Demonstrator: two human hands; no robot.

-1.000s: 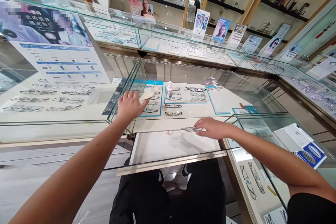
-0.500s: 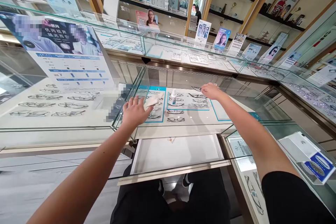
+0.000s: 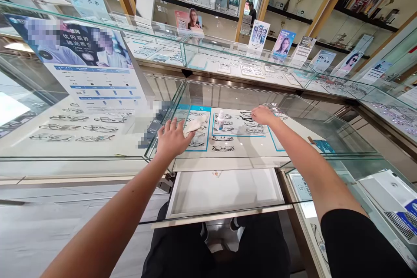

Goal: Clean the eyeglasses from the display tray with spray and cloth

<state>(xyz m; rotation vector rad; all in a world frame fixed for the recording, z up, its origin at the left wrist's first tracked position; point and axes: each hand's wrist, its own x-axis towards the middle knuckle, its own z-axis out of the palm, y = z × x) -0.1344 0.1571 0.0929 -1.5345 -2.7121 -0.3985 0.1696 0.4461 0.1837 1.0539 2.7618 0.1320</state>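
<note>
My left hand (image 3: 172,139) lies on the glass counter with its fingers spread. A crumpled white cloth (image 3: 195,126) touches it by the thumb. To the right of the cloth, a small white bottle (image 3: 220,120) stands upright on the glass. Farther right, my right hand (image 3: 261,115) reaches over the counter, fingers closed on a dark-rimmed pair of glasses (image 3: 246,115); part of the pair is hidden by the fingers. Through the glass top, several pairs of eyeglasses (image 3: 223,148) show in rows on the white shelf.
An open white drawer (image 3: 224,193) juts out below the counter, above my legs. At left stands a large printed sign (image 3: 100,74). Behind runs a second glass case (image 3: 228,58) with small display cards. A white-and-blue box (image 3: 387,195) sits at right. A person (image 3: 251,11) is far back.
The view has shifted slightly, so things appear farther right. My right hand has lowered a little with the glasses, closer to the glass top. My left hand stays beside the cloth.
</note>
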